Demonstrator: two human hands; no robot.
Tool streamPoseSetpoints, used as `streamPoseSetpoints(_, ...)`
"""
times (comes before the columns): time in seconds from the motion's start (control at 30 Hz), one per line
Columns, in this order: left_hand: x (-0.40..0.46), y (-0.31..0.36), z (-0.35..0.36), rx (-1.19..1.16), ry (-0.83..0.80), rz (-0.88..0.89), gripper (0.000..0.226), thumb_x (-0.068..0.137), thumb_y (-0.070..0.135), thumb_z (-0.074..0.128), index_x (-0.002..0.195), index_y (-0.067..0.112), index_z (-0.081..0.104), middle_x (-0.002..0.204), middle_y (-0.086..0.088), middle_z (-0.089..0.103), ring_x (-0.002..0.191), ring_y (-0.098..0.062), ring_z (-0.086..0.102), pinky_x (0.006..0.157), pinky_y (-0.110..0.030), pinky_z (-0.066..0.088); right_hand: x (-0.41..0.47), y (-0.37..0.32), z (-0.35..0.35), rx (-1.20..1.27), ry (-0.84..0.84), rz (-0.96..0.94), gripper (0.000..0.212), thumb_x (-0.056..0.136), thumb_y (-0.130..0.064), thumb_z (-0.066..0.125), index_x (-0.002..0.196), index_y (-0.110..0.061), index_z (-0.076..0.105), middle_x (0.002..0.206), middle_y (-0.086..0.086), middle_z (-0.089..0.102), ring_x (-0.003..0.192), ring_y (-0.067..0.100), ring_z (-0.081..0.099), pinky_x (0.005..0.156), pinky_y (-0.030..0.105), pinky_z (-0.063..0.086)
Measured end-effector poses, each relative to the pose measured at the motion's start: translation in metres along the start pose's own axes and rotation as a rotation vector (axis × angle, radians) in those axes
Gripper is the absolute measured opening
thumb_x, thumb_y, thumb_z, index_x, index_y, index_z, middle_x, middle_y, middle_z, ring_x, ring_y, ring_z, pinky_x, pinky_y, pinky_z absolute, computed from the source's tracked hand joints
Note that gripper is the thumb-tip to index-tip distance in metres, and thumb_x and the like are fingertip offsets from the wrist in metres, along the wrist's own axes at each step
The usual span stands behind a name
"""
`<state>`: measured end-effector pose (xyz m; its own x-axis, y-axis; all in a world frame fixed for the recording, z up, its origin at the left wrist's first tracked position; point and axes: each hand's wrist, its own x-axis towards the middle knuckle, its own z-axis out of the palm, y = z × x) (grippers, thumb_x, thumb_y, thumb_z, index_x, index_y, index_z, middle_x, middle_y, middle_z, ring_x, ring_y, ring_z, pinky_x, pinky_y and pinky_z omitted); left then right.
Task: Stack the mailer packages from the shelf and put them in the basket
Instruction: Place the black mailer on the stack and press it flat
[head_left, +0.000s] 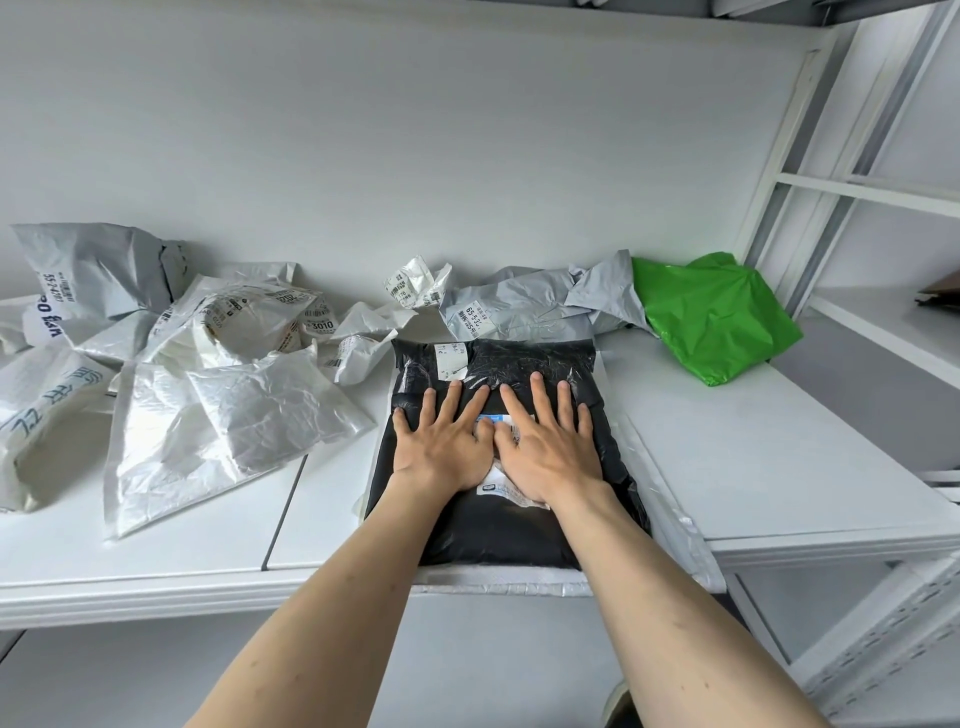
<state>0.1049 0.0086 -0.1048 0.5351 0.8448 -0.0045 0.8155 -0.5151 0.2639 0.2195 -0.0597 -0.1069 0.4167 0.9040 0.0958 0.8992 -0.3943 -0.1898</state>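
Observation:
A black mailer package (519, 364) lies flat near the front edge of the white shelf (779, 467), on top of a white mailer (670, 525) whose edges show beneath it. My left hand (447, 441) and my right hand (550, 441) press flat on the black package side by side, fingers straight and spread, over its white label. Behind it lie a grey mailer (524, 306) and a green mailer (711, 317). To the left sits a heap of white and grey mailers (218, 415). No basket is in view.
The shelf backs onto a white wall. A white metal rack (831, 187) with further shelves stands to the right. Crumpled white label scraps (415, 286) lie behind the black package. A lower shelf level shows beneath the front edge.

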Motion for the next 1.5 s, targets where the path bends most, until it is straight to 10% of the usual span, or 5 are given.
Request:
streamPoseSetpoints(0.73, 0.007, 0.002, -0.011, 0.011, -0.122, -0.022, 0.054, 0.099, 0.047, 0.014, 0.153, 0.043, 0.009, 0.163, 0.008, 0.000, 0.150, -0.021, -0.006, 0.116, -0.058, -0.008, 0.005, -0.002, -0.010, 0.046, -0.182, 0.063, 0.056, 0.099, -0.050, 0.018, 0.154, -0.041, 0.011, 0.164, -0.003, 0.000, 0.150, 0.027, -0.009, 0.120, 0.050, -0.006)
streamPoseSetpoints(0.9, 0.020, 0.005, -0.034, -0.068, 0.410, 0.015, 0.045, 0.096, 0.036, 0.030, 0.136, 0.028, 0.051, 0.147, -0.001, 0.037, 0.142, -0.019, 0.021, 0.117, -0.040, 0.014, 0.027, -0.015, -0.044, 0.175, 0.233, 0.138, 0.041, 0.095, -0.037, 0.038, 0.127, -0.020, 0.057, 0.135, 0.008, 0.055, 0.127, 0.031, 0.044, 0.102, 0.044, 0.037)
streamPoseSetpoints(1.1, 0.043, 0.010, -0.019, -0.171, 0.253, -0.119, 0.052, 0.100, 0.039, 0.016, 0.153, 0.039, 0.015, 0.163, 0.003, -0.010, 0.148, -0.021, -0.017, 0.117, -0.055, -0.012, 0.046, -0.023, -0.020, 0.083, 0.063, 0.237, 0.054, 0.100, -0.051, 0.017, 0.153, -0.043, 0.012, 0.164, 0.000, -0.007, 0.146, 0.042, -0.018, 0.110, 0.069, -0.010)
streamPoseSetpoints(1.5, 0.051, 0.003, 0.005, -0.100, 0.104, -0.176, 0.054, 0.099, 0.039, 0.010, 0.153, 0.039, 0.013, 0.163, 0.004, 0.004, 0.150, -0.025, -0.006, 0.115, -0.059, 0.000, 0.051, -0.020, 0.008, 0.074, -0.018, 0.274, 0.054, 0.099, -0.054, 0.009, 0.152, -0.046, 0.006, 0.164, 0.000, -0.004, 0.146, 0.044, -0.015, 0.105, 0.073, -0.014)
